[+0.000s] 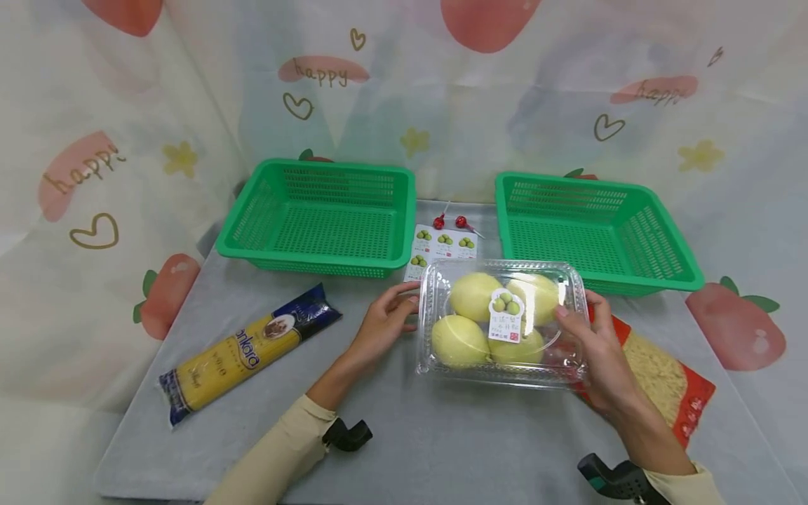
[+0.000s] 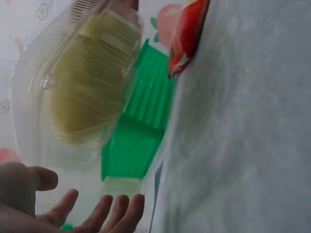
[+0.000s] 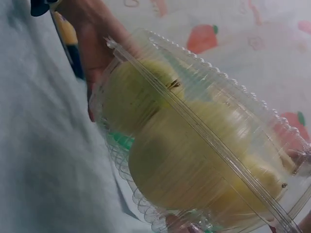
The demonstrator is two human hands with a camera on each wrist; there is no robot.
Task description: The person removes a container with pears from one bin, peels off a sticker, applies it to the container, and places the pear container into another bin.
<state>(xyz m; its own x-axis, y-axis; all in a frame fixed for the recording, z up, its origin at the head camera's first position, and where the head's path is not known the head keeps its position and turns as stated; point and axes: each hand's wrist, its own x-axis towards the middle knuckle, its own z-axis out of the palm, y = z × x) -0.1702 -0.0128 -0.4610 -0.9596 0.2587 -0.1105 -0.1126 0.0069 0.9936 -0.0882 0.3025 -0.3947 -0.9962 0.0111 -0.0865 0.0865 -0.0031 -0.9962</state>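
Now my right hand (image 1: 596, 351) grips the clear fruit box (image 1: 501, 322) lying crosswise; my left hand (image 1: 385, 322), fingers relaxed, touches its near-left end.

A grey table (image 1: 442, 442) carries everything. Two green baskets (image 1: 322, 214) (image 1: 596, 228) stand at its far side. Between them lie a sticker sheet (image 1: 442, 247) and two small red pins (image 1: 449, 222). Left of the sheet and nearer lies a spaghetti pack (image 1: 249, 351). Right of the sheet and nearer lies a red noodle bag (image 1: 669, 382).
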